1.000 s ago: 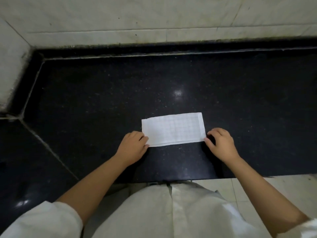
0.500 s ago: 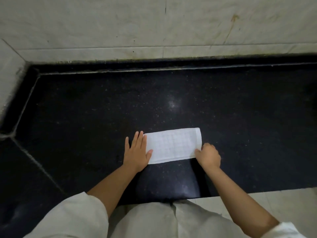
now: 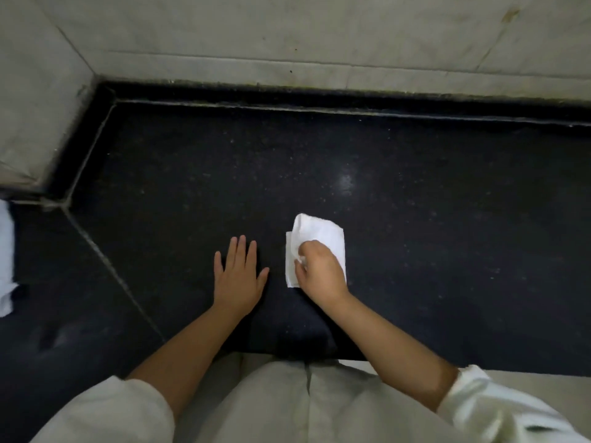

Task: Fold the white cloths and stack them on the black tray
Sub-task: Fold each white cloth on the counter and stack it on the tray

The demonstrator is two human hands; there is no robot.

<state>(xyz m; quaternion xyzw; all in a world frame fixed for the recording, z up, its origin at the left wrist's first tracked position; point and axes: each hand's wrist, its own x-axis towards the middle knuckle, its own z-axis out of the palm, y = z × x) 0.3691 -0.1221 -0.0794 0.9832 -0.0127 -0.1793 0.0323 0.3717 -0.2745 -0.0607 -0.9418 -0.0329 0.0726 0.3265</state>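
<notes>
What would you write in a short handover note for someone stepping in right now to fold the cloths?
Left hand: open, flat on the black counter, holding nothing.
Right hand: pinching the white cloth, which lies folded small on the counter under it.
More white fabric shows at the left edge; unclear what it is.
Done: this cloth looks nearly folded.
Left: finish the fold, place it on the tray, which is not in view.

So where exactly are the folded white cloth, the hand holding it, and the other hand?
folded white cloth (image 3: 323, 233), head view, on its far upper part clear of the fingers.
right hand (image 3: 319, 270), head view, on the back of the hand.
left hand (image 3: 238, 281), head view, on the back of the flat hand.
</notes>
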